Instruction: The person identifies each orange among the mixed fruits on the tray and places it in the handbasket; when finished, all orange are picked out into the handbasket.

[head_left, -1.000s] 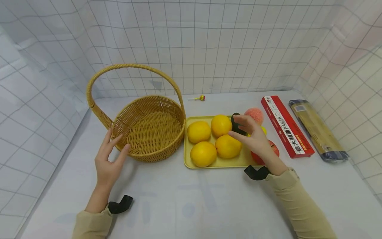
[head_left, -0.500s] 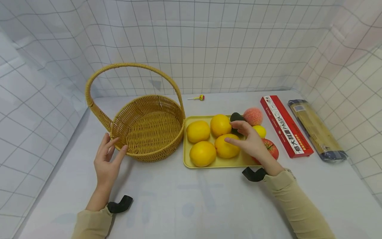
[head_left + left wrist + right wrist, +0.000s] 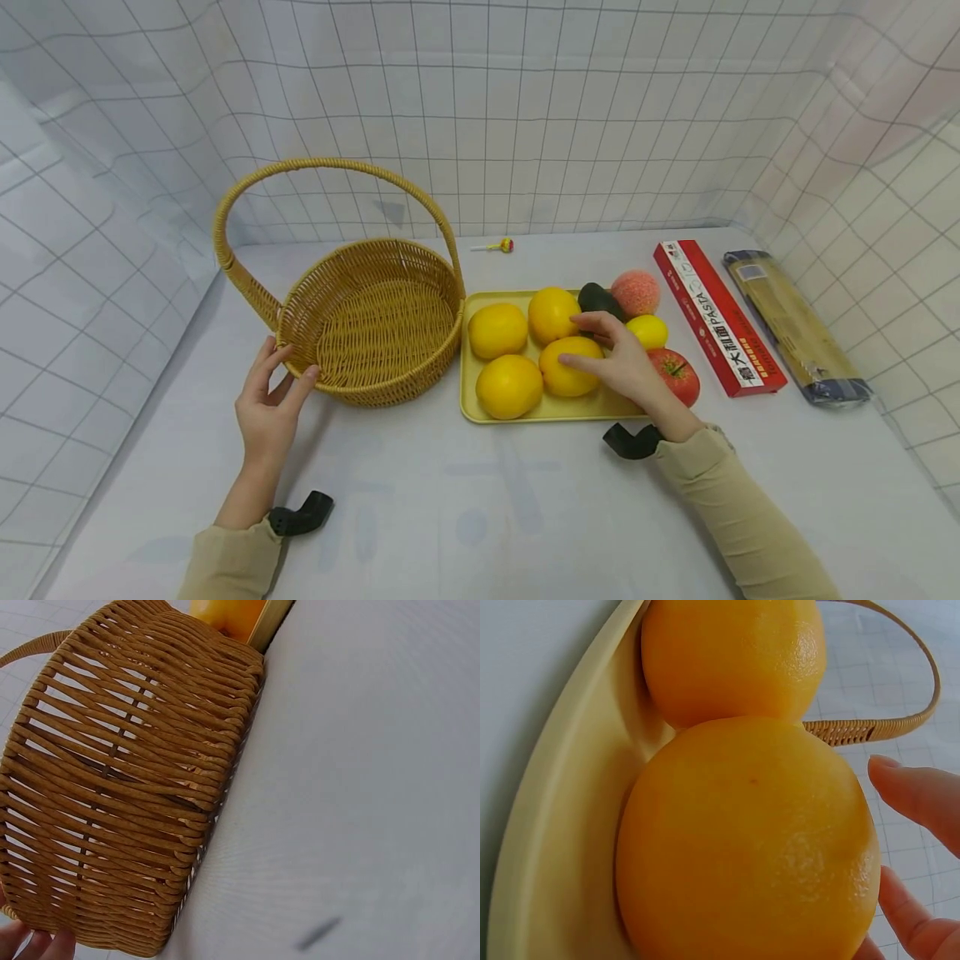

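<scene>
A round wicker basket point(image 3: 378, 387) with a tall arched handle stands on the left. My left hand point(image 3: 266, 408) holds its near-left rim, fingers bent; in the left wrist view its fingertips point(image 3: 56, 946) touch the woven side. To the basket's right is a yellow tray point(image 3: 483, 417) with several oranges. My right hand point(image 3: 630, 371) hovers over the near-right orange point(image 3: 568, 371), thumb and fingers spread around it. In the right wrist view the thumb point(image 3: 922, 791) stands apart from the orange point(image 3: 750, 847), while a finger lies close along its side.
On the tray's right side are an avocado point(image 3: 597, 300), a peach-like pink ball point(image 3: 636, 292), a lemon point(image 3: 649, 332) and a red apple point(image 3: 677, 377). Farther right lie a red pasta box point(image 3: 720, 317) and a clear packet point(image 3: 798, 325). A lollipop point(image 3: 504, 245) lies behind.
My right hand has moved left and lower onto the near-right orange, uncovering the avocado, lemon and apple. My left fingers have drawn in at the basket's rim.
</scene>
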